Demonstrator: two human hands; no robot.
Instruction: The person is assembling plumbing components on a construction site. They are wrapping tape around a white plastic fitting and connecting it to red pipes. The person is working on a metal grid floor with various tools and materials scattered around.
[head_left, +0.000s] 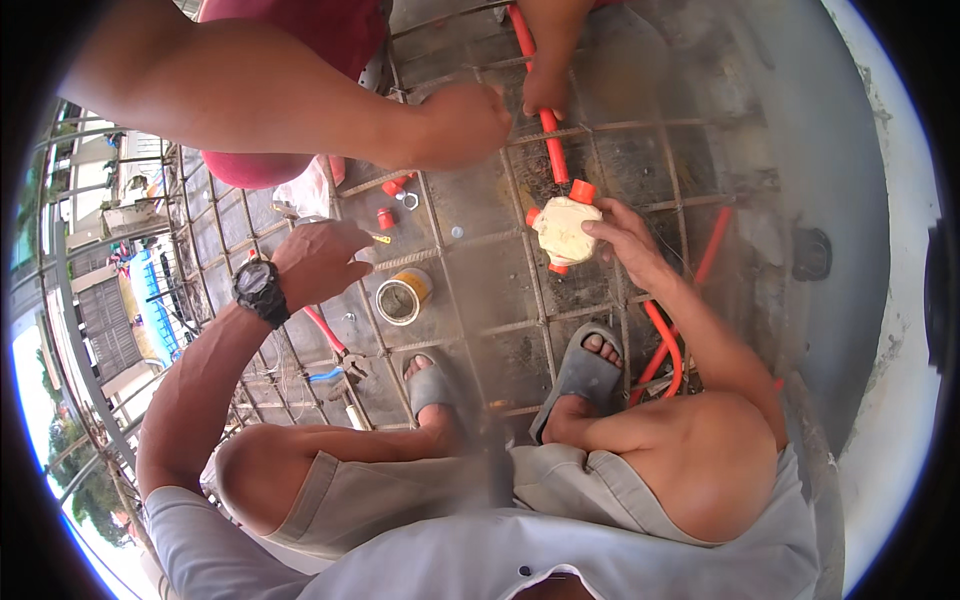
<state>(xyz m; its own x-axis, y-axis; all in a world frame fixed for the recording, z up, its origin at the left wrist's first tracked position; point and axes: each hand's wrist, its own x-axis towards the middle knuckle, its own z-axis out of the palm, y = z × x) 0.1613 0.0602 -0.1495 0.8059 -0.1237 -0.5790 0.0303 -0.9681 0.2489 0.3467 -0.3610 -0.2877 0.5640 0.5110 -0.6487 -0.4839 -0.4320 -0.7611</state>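
Head view shows you crouched on a rebar mesh (pixel 470 240) laid over formwork, sandals planted between the bars. Your right hand (pixel 625 240) is spread, its fingertips resting against the round white junction box (pixel 565 230) that sits on the mesh with orange stubs at its rim. An orange conduit (pixel 552 140) runs from the box's top stub up toward a second person, whose two hands (pixel 500 110) are closed on that pipe and a bar near it. Your left hand (pixel 315 262), watch on the wrist, is curled shut over the mesh beside loose orange fittings (pixel 385 215); whether it pinches something small you cannot tell from here.

By the look of it, you are steadying the box while the conduit is being seated into it. The next move likely calls for holding the box square against the push, so the stub does not twist off line.

A roll of tape (pixel 402 297) and red-handled pliers (pixel 335 345) lie near your left foot. The joint itself is partly covered by the other person's fingers, and a second orange pipe (pixel 670 345) disappears behind your right forearm.
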